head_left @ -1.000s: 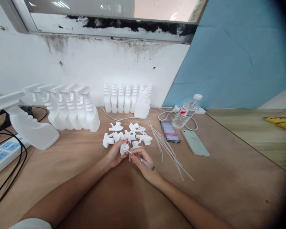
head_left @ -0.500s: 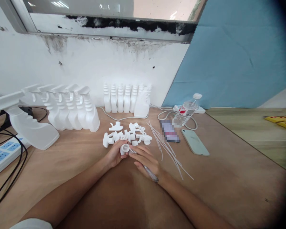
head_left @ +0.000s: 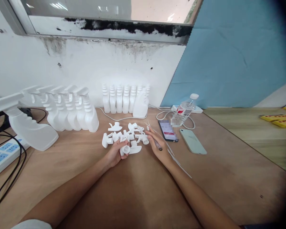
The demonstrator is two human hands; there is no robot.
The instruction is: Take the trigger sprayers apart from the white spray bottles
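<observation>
In the head view, my left hand [head_left: 114, 155] is closed around a white spray trigger head [head_left: 125, 149], its round opening facing me. My right hand [head_left: 159, 147] is closed, with a slim pen-like tool [head_left: 158, 145] lying across it; its dark end points back toward the wrist. A small pale piece [head_left: 148, 128] shows at the right fingertips, too small to name. Those fingertips are beside the loose white sprayer parts [head_left: 130, 135] and over the upper ends of thin white tubes [head_left: 178, 163]. My right palm and forearm partly cover the tubes.
White spray bottles with trigger tops [head_left: 72, 111] stand at the left, and several white bottles without tops [head_left: 119, 100] by the wall. A dark phone [head_left: 168, 130], a pale green phone [head_left: 193, 141] and a water bottle [head_left: 184, 109] are at the right. A power strip [head_left: 2, 154] lies left.
My right hand has moved away from the trigger head, up and right to the tubes, with the tool still in it. My left hand keeps its hold. Another trigger head now shows beside it.
</observation>
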